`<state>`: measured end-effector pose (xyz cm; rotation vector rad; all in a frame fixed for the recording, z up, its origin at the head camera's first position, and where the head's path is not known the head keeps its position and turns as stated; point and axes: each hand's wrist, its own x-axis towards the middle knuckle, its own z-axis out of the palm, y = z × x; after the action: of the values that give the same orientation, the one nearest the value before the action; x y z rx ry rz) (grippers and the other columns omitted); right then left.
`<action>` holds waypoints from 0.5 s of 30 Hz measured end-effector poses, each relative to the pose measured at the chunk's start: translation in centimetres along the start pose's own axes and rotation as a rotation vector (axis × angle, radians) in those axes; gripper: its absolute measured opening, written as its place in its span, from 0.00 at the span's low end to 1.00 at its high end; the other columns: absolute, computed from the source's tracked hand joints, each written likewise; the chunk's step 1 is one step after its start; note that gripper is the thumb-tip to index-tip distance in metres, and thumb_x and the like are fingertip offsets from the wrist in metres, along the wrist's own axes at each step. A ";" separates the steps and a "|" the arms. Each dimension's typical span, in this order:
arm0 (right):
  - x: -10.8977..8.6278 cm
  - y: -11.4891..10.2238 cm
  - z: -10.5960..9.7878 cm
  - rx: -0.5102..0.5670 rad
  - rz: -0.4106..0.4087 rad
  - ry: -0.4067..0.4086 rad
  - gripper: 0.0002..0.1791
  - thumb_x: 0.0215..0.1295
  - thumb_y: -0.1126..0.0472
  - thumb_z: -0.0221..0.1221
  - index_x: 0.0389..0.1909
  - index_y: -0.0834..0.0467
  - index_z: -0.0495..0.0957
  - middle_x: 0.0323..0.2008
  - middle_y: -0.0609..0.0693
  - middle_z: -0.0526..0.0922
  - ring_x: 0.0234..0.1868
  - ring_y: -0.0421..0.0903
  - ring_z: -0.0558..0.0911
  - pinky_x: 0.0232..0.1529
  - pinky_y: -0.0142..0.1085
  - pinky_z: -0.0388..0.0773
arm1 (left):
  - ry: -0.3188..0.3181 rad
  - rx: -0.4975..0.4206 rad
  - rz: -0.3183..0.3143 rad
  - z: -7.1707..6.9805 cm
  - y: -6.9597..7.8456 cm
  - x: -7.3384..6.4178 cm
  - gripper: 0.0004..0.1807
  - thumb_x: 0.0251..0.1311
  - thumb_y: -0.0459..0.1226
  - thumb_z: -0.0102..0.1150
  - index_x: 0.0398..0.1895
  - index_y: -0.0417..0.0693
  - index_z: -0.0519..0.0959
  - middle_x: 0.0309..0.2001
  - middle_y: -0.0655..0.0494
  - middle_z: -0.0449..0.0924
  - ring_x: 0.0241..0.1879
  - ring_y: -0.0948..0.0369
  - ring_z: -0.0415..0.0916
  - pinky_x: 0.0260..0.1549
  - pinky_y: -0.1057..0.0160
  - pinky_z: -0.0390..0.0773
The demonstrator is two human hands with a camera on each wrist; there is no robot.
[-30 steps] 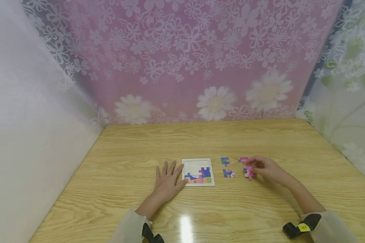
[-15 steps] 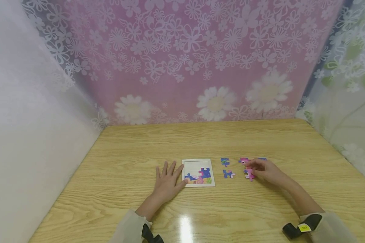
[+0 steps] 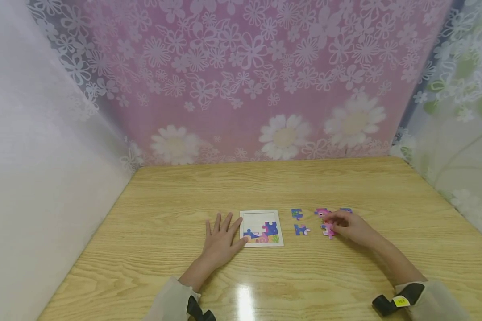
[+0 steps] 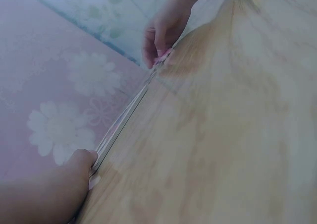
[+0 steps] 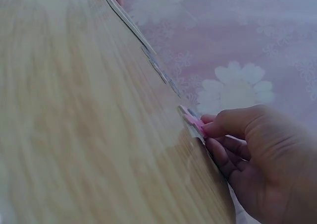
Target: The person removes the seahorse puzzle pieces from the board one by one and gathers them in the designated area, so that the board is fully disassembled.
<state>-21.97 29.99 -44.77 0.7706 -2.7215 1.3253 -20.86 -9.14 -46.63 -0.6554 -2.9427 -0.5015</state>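
My left hand (image 3: 220, 240) lies flat with spread fingers beside a white puzzle tray (image 3: 281, 232), its thumb on the tray's lower left corner and its index fingertip at the left edge. Joined puzzle pieces (image 3: 271, 228) in blue, pink and yellow fill the tray's lower part and right side. To the right, my right hand (image 3: 353, 227) pinches a pink puzzle piece (image 3: 327, 230) between thumb and fingers, low at the tabletop. The right wrist view shows the thumb over this pink piece (image 5: 192, 120); its right end is hidden by the fingers.
Between tray and right hand lie a blue-green piece (image 3: 297, 213) and a blue piece with a pale curl (image 3: 301, 229). A pink piece with an eye (image 3: 320, 212) sits just behind the pinched one. Another blue piece (image 3: 346, 210) shows partly behind the right hand.
My right hand has shifted slightly down, its fingers closing on the pink piece, and the blue piece behind it has come into view. The left hand and tray stay put.
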 end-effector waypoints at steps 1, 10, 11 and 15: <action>0.0 0.1 0.0 -0.012 -0.003 0.004 0.12 0.62 0.73 0.55 0.46 0.67 0.77 0.34 0.50 0.76 0.32 0.40 0.73 0.31 0.31 0.72 | 0.000 0.002 -0.001 0.0 0.0 0.0 0.36 0.63 0.62 0.36 0.70 0.55 0.57 0.69 0.44 0.49 0.67 0.41 0.35 0.57 0.35 0.32; 0.1 0.6 0.4 -0.060 -0.047 0.025 0.09 0.59 0.73 0.57 0.41 0.65 0.78 0.31 0.49 0.75 0.30 0.38 0.72 0.29 0.30 0.70 | 0.001 0.009 -0.009 0.2 -0.1 0.0 0.36 0.63 0.63 0.36 0.70 0.57 0.56 0.70 0.46 0.48 0.68 0.42 0.34 0.57 0.36 0.30; 0.1 0.7 0.4 -0.061 -0.047 0.024 0.09 0.59 0.73 0.57 0.41 0.65 0.78 0.30 0.49 0.75 0.30 0.38 0.72 0.29 0.30 0.70 | 0.002 0.012 -0.010 0.3 -0.1 0.0 0.36 0.62 0.63 0.35 0.70 0.57 0.56 0.70 0.46 0.47 0.68 0.42 0.34 0.57 0.37 0.30; 0.1 0.8 0.4 -0.068 -0.044 0.024 0.09 0.59 0.73 0.57 0.41 0.65 0.78 0.31 0.48 0.75 0.30 0.38 0.72 0.28 0.30 0.70 | 0.002 0.014 -0.013 0.5 -0.2 0.1 0.37 0.62 0.64 0.35 0.70 0.58 0.56 0.70 0.47 0.47 0.68 0.42 0.34 0.58 0.37 0.29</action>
<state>-22.35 30.05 -45.61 0.7990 -2.6992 1.2184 -21.05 -9.12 -47.12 -0.6345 -2.9476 -0.4820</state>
